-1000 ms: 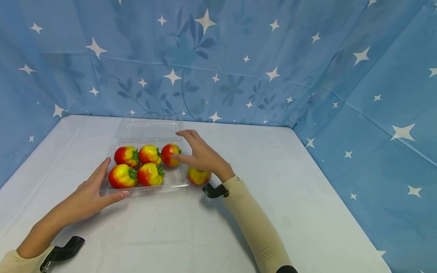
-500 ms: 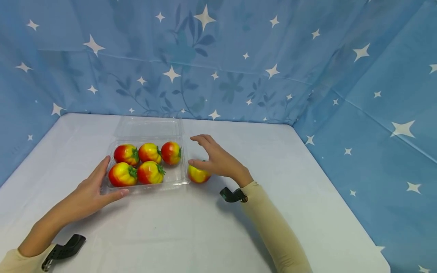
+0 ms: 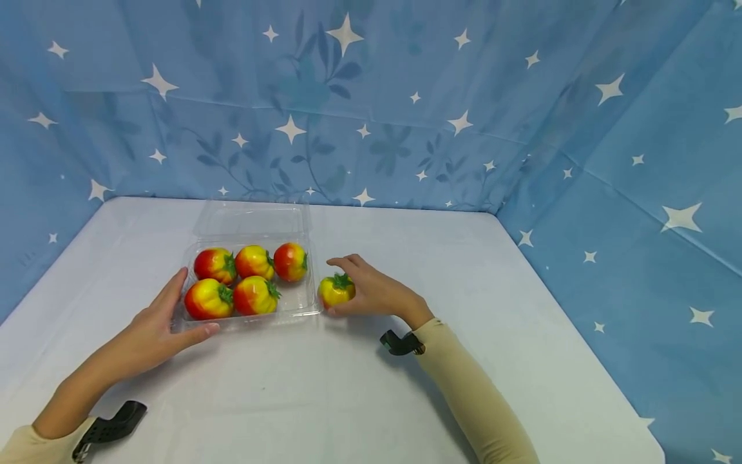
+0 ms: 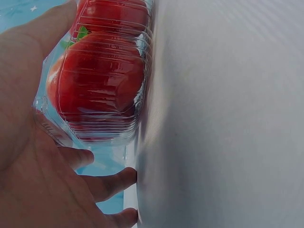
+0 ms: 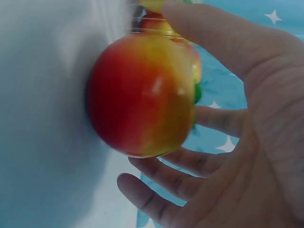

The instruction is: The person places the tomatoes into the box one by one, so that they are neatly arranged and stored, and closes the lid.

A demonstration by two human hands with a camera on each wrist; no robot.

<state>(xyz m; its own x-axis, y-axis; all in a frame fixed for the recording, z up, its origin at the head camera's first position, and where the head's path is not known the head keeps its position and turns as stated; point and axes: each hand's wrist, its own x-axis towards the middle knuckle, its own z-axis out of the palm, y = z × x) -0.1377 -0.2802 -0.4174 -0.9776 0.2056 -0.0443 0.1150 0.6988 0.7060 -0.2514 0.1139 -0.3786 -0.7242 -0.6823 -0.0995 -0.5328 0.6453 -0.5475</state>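
Note:
A clear plastic clamshell box (image 3: 298,298), its lid (image 3: 252,219) folded back, holds several red-and-yellow bell peppers (image 3: 255,295). Against its left end and front left corner rests my left hand (image 3: 147,332), thumb along the front and fingers spread. The left wrist view shows that hand (image 4: 42,156) beside the box wall (image 4: 102,130). One loose bell pepper (image 3: 335,293) sits on the table just right of the box, green stalk up. My right hand (image 3: 377,290) is around it, thumb in front and fingers behind. In the right wrist view, a gap separates palm and pepper (image 5: 140,97).
A white-covered table (image 3: 324,399) lies under everything. Blue curtains (image 3: 394,77) with white stars stand behind and to the right. The box's front right compartment holds no pepper. Each wrist wears a black camera mount (image 3: 400,343).
My right hand drew back from over the box's right side, moved right, then lowered around the loose pepper. The left hand and the peppers in the box stayed in place.

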